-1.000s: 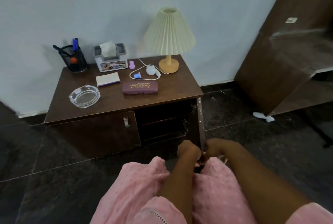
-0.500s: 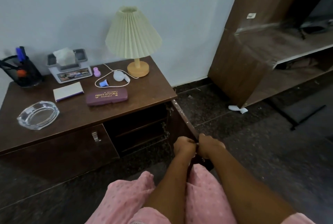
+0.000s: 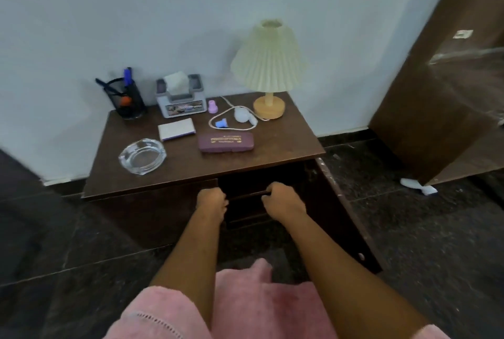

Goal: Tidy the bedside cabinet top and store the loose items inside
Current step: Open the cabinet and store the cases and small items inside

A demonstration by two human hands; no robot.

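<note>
- Cabinet top [image 3: 286, 147]: ashtray [image 3: 142, 156] near the front edge, left; glasses case [image 3: 225, 142] mid-top, back from the edges; lamp [image 3: 268, 85] at the rear right corner.
- Door [image 3: 341, 202]: swung out rightward, compartment [image 3: 245, 179] exposed.
- Left hand [image 3: 212, 201]: clenched, nothing seen in it, at the compartment's left edge.
- Right hand [image 3: 281, 199]: fingers curled at the inner shelf [image 3: 245, 194]; cannot tell if it grasps.

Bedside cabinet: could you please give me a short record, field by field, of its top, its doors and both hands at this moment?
cabinet top: carries ashtray, notepad, glasses case, pen holder, tissue box, lamp, white cable
right door: open, swung out toward the person
left door: closed
left hand: fingers curled at the closed door's right edge; what it holds is hidden
right hand: fingers curled at the shelf edge inside the open side; grip unclear
stored inside: nothing visible, interior dark
</note>
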